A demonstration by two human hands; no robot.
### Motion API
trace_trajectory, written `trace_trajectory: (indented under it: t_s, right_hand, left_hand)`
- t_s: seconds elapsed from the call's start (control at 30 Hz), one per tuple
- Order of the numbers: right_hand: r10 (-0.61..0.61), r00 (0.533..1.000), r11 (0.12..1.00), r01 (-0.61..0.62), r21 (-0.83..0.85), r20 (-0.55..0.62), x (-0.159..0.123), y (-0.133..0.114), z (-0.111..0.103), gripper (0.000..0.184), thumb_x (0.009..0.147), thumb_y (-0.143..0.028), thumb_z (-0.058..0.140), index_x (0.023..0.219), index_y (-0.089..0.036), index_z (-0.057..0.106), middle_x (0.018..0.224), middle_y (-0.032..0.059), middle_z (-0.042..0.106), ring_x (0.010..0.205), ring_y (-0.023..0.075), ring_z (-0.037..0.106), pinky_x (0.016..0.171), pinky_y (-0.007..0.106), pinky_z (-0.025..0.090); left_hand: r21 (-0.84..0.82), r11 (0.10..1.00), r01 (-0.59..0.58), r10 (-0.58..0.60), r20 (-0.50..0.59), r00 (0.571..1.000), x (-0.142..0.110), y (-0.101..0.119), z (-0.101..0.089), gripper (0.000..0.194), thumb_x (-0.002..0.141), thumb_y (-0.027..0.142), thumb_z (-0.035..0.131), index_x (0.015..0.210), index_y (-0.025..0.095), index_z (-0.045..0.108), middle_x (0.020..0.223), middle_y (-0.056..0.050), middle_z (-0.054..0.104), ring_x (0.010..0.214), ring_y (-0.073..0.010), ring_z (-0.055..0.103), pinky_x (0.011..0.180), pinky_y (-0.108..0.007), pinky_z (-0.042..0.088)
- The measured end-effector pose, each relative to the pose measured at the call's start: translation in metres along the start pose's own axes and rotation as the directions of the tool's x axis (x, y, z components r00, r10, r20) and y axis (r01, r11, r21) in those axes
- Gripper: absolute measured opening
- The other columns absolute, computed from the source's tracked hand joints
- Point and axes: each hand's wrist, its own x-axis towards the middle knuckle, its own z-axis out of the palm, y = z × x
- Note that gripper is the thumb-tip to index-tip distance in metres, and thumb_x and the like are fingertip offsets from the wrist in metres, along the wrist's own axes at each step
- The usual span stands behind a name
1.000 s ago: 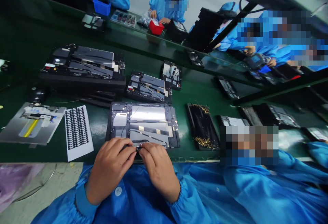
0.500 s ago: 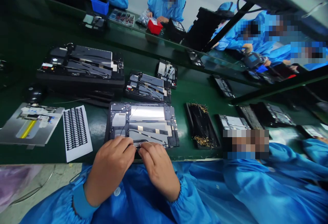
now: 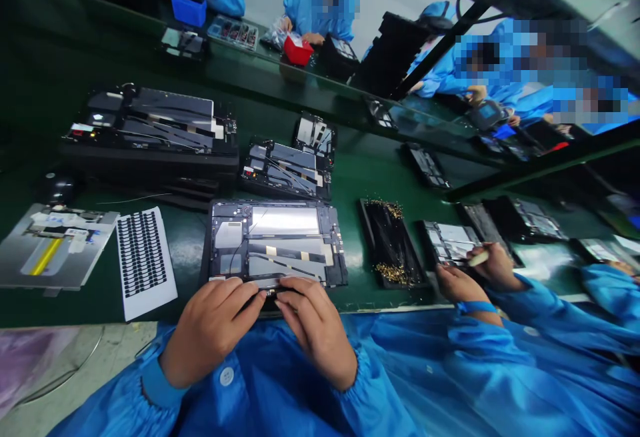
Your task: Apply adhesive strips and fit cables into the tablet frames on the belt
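Observation:
An opened tablet (image 3: 285, 220), its flat battery plates, dark strips and thin cables exposed, lies in front of me on the green bench. My left hand (image 3: 215, 323) is closed at the tablet's near edge, fingers on top and thumb at the front side. Opposite it, my right hand (image 3: 315, 327) grips the same edge, with bent fingers and the thumb low. A narrow gap with a small dark part separates the fingertips; its details are too small to make out. The fingers cover part of the near rim.
Left lie a sheet of black stickers (image 3: 145, 257) and a silver panel (image 3: 55, 250). Stacked opened tablets (image 3: 155, 123) stand behind. Right is a black tray (image 3: 393, 243) of gold-tipped cables. A co-worker's hands (image 3: 470, 277) work beside it, holding a pale tool.
My fingertips have shifted slightly apart along the tablet's near edge, with the fingers flatter over the rim. The whole view has drifted a little. The tablet stays in place.

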Motion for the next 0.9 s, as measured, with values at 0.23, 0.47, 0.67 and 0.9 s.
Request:
trace_trajectory:
  t_s: [0.23,0.47,0.67,0.9]
  right_hand:
    - [0.020,0.998,1.000,-0.021,-0.019,-0.060,0.001,0.000,0.004,0.016,0.099,-0.014,0.058,0.113,-0.019,0.065,0.108,0.0106,0.071,0.104,0.0207,0.067,0.088,0.036,0.060]
    - [-0.109,0.994,0.980,0.109,-0.164,0.006,-0.004,0.007,0.007,0.022,0.099,-0.014,0.058,0.118,-0.016,0.067,0.111,0.0125,0.073,0.107,0.0223,0.067,0.091,0.038,0.060]
    - [-0.321,0.945,0.928,0.302,-0.217,-0.058,-0.012,0.024,0.016,0.031,0.100,-0.010,0.053,0.128,-0.012,0.066,0.115,0.0139,0.075,0.113,0.0226,0.067,0.096,0.039,0.059]
    - [-0.351,0.936,0.911,0.330,-0.248,-0.042,-0.015,0.029,0.017,0.039,0.102,-0.012,0.046,0.136,-0.018,0.064,0.120,0.0111,0.075,0.109,0.0224,0.068,0.090,0.039,0.060]
  left_hand:
    - [0.041,0.998,-0.040,0.041,-0.021,0.999,-0.001,-0.001,0.002,0.030,0.102,0.011,0.042,0.104,0.017,0.071,0.104,-0.005,0.075,0.099,-0.0217,0.064,0.084,-0.038,0.051]
    - [0.036,0.999,-0.035,0.036,-0.028,0.999,-0.003,-0.002,0.005,0.028,0.101,0.012,0.044,0.105,0.018,0.071,0.104,-0.006,0.074,0.104,-0.0222,0.066,0.089,-0.037,0.054]
    - [-0.068,0.997,-0.020,0.018,-0.020,1.000,-0.013,-0.009,0.009,0.028,0.100,0.011,0.046,0.121,0.016,0.064,0.121,-0.009,0.072,0.125,-0.0233,0.062,0.105,-0.039,0.053]
    - [-0.120,0.990,0.069,-0.082,-0.112,0.990,-0.019,-0.003,0.018,0.022,0.099,0.012,0.050,0.119,0.014,0.062,0.116,-0.008,0.075,0.123,-0.0201,0.065,0.102,-0.034,0.056]
